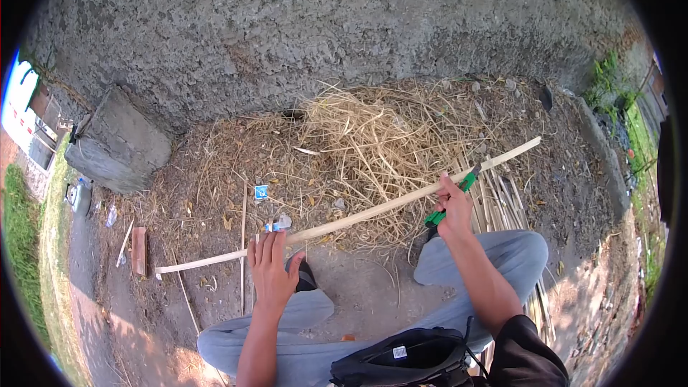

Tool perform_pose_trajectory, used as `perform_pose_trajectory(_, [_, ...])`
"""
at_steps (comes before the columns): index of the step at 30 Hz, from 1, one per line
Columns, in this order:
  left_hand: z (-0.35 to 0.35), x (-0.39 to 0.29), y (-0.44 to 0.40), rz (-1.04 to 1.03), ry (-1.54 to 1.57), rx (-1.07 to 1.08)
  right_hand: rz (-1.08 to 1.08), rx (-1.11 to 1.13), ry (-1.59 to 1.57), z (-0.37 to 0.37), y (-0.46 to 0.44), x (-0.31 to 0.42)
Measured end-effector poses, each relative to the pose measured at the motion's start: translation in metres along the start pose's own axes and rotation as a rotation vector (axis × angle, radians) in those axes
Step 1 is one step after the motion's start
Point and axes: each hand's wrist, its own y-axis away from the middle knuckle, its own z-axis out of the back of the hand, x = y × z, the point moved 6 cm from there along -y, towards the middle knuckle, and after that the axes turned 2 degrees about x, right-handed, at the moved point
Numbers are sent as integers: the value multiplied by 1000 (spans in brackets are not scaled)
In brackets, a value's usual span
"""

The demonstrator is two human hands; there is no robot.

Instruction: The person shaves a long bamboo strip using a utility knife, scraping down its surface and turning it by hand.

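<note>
A long, pale bamboo strip (373, 211), slightly bowed, stretches across the view from lower left to upper right. The fingers of my left hand (271, 272) lie across its left part, with the thumb apart on the near side; their undersides are hidden. My right hand (455, 213) is closed around a green utility knife (467, 180), whose dark blade end touches the strip toward its right end. The right thumb or a finger also presses against the strip there. The knife's rear end shows below the fist.
A heap of straw-like shavings (380, 136) lies before a rough wall (322, 36). Several split strips (505, 201) rest beside my right leg. A concrete block (122, 143), a brick (139, 251) and a blue packet (261, 192) are on the left. A black bag (401, 358) sits at my lap.
</note>
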Motion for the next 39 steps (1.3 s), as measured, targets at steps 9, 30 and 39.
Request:
perform_pose_trajectory(9, [0, 1, 6, 86, 176, 251, -41, -15, -23, -4, -2, 2])
perform_pose_trajectory(30, [-63, -71, 52, 986, 1444, 854, 517, 706, 1053, -48, 91, -20])
perform_pose_trajectory(39, [-79, -56, 67, 1028, 1398, 639, 428, 929, 1191, -56, 122, -63])
